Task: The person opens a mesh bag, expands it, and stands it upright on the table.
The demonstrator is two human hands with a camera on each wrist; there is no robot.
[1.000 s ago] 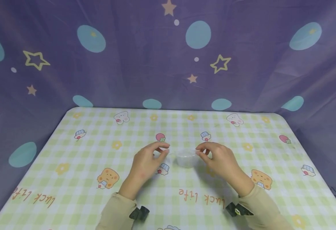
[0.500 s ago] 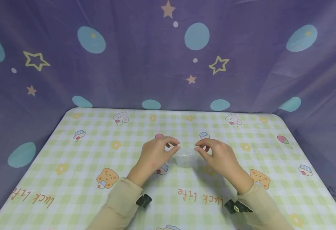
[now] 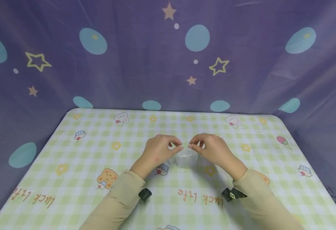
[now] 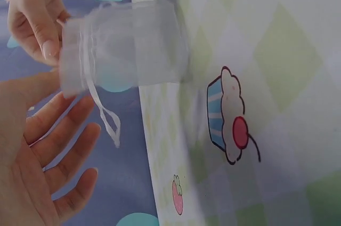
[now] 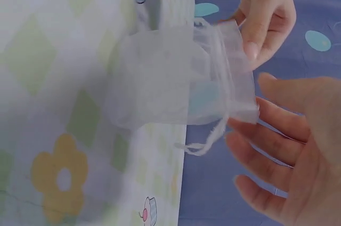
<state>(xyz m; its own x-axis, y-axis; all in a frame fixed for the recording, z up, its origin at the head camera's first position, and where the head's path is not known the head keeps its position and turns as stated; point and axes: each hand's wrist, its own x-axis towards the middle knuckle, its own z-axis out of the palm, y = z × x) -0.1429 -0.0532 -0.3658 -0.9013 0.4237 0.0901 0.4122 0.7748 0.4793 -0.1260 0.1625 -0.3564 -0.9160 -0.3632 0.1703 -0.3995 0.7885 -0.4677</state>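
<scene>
A small translucent white drawstring pouch (image 3: 186,160) stands upright on the table between the two hands. My left hand (image 3: 158,150) and right hand (image 3: 213,150) meet above it at its mouth. In the left wrist view, the left thumb and forefinger pinch the rim of the pouch (image 4: 125,50), with the other fingers loosely spread. The right wrist view has the right thumb and forefinger at the opposite side of the rim, their contact partly hidden by the fabric. A cord loop (image 5: 208,142) hangs loose beside the pouch's gathered neck. Its inside cannot be made out.
A green-and-white checked cloth (image 3: 78,163) printed with cartoons covers the table. A purple curtain (image 3: 156,64) with stars and blue ovals rises behind the table and along its sides. Dark wrist devices (image 3: 145,194) sit under both sleeves.
Both hands have come inward from either side of the pouch to its mouth, the left moving right, the right moving left. The pouch has stayed in place.
</scene>
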